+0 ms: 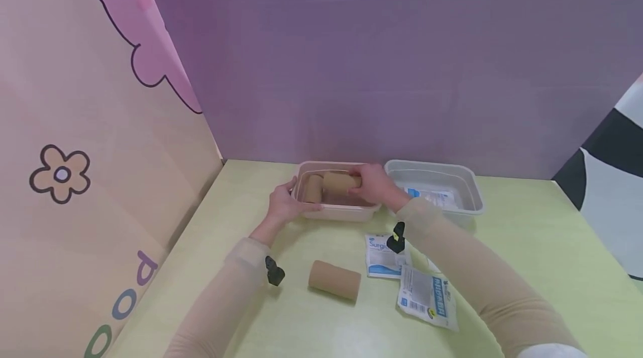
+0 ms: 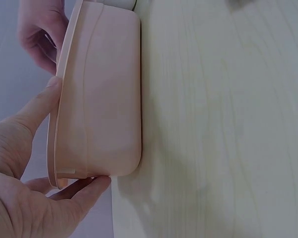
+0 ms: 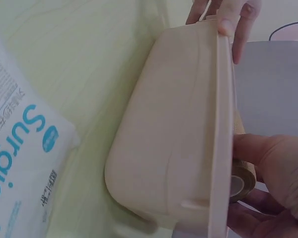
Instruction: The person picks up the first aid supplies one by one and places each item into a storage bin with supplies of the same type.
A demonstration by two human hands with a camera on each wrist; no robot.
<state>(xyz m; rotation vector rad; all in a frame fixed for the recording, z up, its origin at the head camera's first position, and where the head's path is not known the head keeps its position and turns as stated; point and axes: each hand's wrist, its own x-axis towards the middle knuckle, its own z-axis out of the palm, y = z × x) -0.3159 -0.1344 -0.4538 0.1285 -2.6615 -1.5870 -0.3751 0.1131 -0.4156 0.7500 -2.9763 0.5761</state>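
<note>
A pink plastic bin (image 1: 346, 213) stands at the back of the table, with two brown bandage rolls inside. My left hand (image 1: 286, 205) grips the bin's left end, thumb on the rim and fingers under it in the left wrist view. Inside the bin, my right hand (image 1: 375, 185) holds the right end of one bandage roll (image 1: 339, 183), which lies lengthwise. The right wrist view shows this roll's pale core (image 3: 237, 184) between thumb and fingers. The other bandage roll (image 1: 313, 189) sits at the bin's left end, turned crosswise.
Beside the pink bin on the right is a grey bin (image 1: 476, 196) with a white-and-blue packet (image 1: 439, 198) inside. A third brown roll (image 1: 334, 281) lies on the table in front. Two flat packets, one marked Surgical (image 1: 383, 262) and another (image 1: 427, 299), overlap near my right forearm.
</note>
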